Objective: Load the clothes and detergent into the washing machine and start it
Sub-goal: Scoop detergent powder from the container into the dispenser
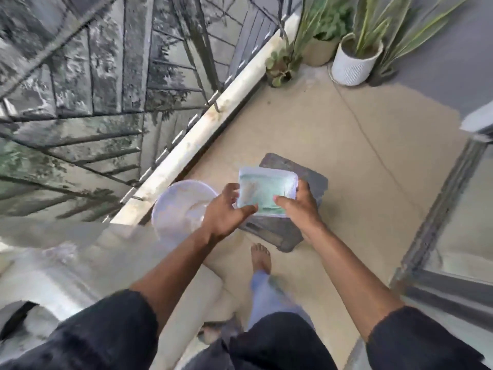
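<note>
A small rectangular plastic container (266,190) with a pale green inside is held over the floor in front of me. My left hand (226,209) grips its left edge, thumb along the front rim. My right hand (301,206) grips its right edge, thumb lying over the rim. What the container holds is blurred. The top of a white washing machine (80,268) shows at the lower left, partly smeared by motion blur. No clothes are visible.
A white bucket (181,206) stands by the balcony railing (202,124). A grey mat (293,201) lies on the beige floor under the container. Potted plants (354,60) stand at the far corner. A glass door frame (440,236) is on the right. My bare foot (261,257) is below the mat.
</note>
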{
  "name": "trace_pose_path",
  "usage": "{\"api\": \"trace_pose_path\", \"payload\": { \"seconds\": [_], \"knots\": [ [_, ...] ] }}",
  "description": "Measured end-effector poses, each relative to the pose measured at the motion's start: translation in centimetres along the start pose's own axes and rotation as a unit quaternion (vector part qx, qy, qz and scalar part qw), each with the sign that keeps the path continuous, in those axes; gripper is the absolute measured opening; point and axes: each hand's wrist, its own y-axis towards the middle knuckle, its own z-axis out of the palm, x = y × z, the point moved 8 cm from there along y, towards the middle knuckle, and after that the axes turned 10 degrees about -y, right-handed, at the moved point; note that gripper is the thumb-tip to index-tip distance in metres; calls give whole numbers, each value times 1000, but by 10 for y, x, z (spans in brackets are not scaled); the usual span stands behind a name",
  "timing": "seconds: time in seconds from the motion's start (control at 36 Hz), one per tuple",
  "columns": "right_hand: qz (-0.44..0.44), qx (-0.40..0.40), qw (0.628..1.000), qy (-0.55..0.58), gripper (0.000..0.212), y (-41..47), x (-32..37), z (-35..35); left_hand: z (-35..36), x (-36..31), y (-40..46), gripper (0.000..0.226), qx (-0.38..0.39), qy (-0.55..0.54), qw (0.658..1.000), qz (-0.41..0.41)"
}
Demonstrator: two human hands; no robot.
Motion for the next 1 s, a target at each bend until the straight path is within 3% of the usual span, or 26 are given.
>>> {"api": "trace_pose_path", "payload": {
  "seconds": [0.08,0.17,0.31,0.61,0.86,1.0],
  "knots": [
    [40,14,999,25,70,27,-30,-3,32,5,32,72,41,8,998,-38],
    [67,20,997,32,71,50,-58,-4,58,14,62,78,65,24,996,-60],
    [95,35,993,56,92,82,-92,4,90,26,104,82,82,21,992,-91],
    [125,48,986,94,86,132,-150,16,133,61,158,92,84,-18,986,-146],
    [114,55,989,72,78,140,-145,9,139,60,171,108,81,-17,985,-149],
    [127,50,990,35,78,138,-141,1,134,51,165,84,80,-32,986,-142]
  ]
}}
